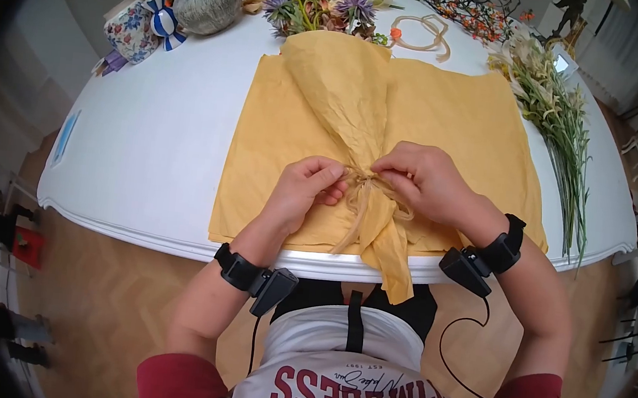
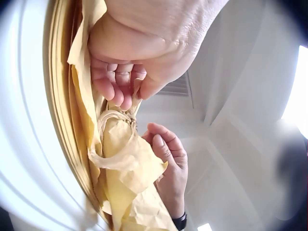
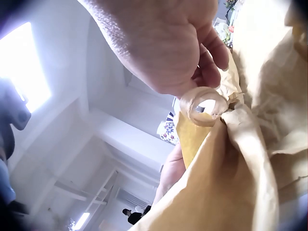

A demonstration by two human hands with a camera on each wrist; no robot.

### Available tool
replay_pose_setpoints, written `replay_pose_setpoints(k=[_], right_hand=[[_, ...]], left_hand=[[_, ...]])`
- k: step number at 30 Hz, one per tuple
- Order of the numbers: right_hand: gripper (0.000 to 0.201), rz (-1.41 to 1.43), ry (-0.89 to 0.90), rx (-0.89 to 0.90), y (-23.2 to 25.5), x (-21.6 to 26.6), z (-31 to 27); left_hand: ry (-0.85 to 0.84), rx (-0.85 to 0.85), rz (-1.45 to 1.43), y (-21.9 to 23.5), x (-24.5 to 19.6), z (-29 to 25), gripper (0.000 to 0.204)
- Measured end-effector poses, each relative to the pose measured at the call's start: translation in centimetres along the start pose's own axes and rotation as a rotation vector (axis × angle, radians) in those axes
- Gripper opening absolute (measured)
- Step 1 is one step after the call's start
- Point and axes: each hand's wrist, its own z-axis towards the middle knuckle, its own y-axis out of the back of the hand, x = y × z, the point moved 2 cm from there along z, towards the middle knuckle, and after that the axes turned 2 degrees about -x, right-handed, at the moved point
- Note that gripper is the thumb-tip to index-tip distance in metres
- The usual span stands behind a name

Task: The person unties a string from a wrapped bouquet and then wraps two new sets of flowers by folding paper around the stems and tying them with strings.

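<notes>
A bouquet with purple thistle-like flowers (image 1: 355, 7) is wrapped in a cone of yellow paper (image 1: 346, 93), gathered at a narrow waist. A thin tan ribbon (image 1: 353, 222) is tied round that waist, its loops and tails hanging over the paper's lower end. My left hand (image 1: 304, 190) pinches the ribbon between thumb and forefinger on the left of the knot; in the left wrist view a ribbon strand (image 2: 137, 86) shows at the fingertips. On the other side my right hand (image 1: 431, 183) pinches it close to the knot. A ribbon loop (image 3: 189, 103) curls below the right hand.
Under the bouquet lies a stack of yellow paper sheets (image 1: 460, 113) on the white table (image 1: 141, 118). Long green stems (image 1: 569, 148) lie at right. Further back are a ribbon coil (image 1: 429, 41), orange-berried branches (image 1: 470, 17), a grey vase (image 1: 209, 3) and a floral-patterned object (image 1: 131, 30).
</notes>
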Motion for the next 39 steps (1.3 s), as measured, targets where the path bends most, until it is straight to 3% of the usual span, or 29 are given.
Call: replay_pose_setpoints(k=[5, 7, 9, 12, 14, 17, 19, 20, 22, 23, 25, 28, 29, 31, 34, 36, 38, 39], right_hand=[[0.012, -0.206, 0.290, 0.130, -1.1, 1.1, 0.8], [0.013, -0.218, 0.278, 0.181, -1.4, 1.6, 0.9], [0.014, -0.228, 0.264, 0.228, -1.5, 1.9, 1.1], [0.011, -0.268, 0.249, 0.250, -1.5, 1.7, 1.3], [0.010, -0.110, 0.193, 0.125, -1.0, 1.2, 1.4], [0.009, -0.139, 0.169, 0.097, 0.3, 2.0, 1.6], [0.008, -0.055, 0.168, 0.025, 1.4, 3.0, 1.9], [0.008, 0.030, 0.168, -0.044, 2.0, 3.5, 2.0], [0.008, 0.081, 0.096, -0.040, 2.3, 3.5, 2.0], [0.008, 0.062, 0.086, -0.030, 2.0, 3.0, 1.9], [0.009, 0.041, 0.077, -0.023, 1.3, 2.0, 1.5], [0.010, -0.034, 0.021, 0.093, 0.4, 1.3, 0.8], [0.009, -0.014, -0.023, 0.102, 0.3, 1.4, 0.7], [0.009, 0.014, -0.066, 0.112, 0.1, 1.6, 0.7], [0.007, -0.032, -0.035, 0.133, 0.2, 2.1, 0.9], [0.007, -0.020, 0.166, 0.024, 0.9, 3.6, 1.0], [0.010, 0.113, 0.263, -0.206, 3.2, 5.5, 1.3], [0.012, 0.233, 0.172, -0.335, 4.6, 6.9, 1.1]], left_hand=[[-0.048, 0.044, -0.163, 0.4, 0.1, -0.4, 0.031], [-0.066, 0.064, -0.193, 0.6, 0.5, -0.5, 0.041], [-0.214, 0.054, -0.005, 0.3, 0.8, -0.6, 0.065], [-0.278, 0.148, 0.226, -0.2, 1.2, -0.8, 0.079], [-0.297, 0.103, 0.235, -0.8, 0.8, -1.1, 0.080], [-0.193, 0.060, 0.476, -1.5, 0.8, -1.2, 0.082], [-0.597, 0.018, 0.759, -2.2, 0.8, -0.8, 0.083], [-0.597, 0.017, 0.759, -2.4, 0.7, -0.9, 0.083], [-0.420, -0.036, 0.746, -2.8, 0.4, -1.2, 0.080], [-0.420, -0.035, 0.748, -2.5, 1.2, -0.8, 0.080], [-0.426, -0.049, 0.382, -1.7, 2.3, -0.3, 0.080], [-0.483, -0.202, 0.398, -2.2, 0.8, -1.8, 0.069], [-0.483, -0.205, 0.401, -2.3, 0.7, -1.8, 0.069], [-0.636, -0.031, 0.505, -2.8, 0.5, -1.9, 0.069], [-0.644, 0.003, 0.664, -3.0, 0.6, -1.0, 0.063], [-0.671, -0.027, 0.793, -3.3, -0.3, -0.9, 0.064], [-0.590, -0.022, 0.900, -3.9, -0.9, -1.1, 0.065], [-0.586, -0.022, 0.901, -3.9, -1.0, -1.2, 0.065]])
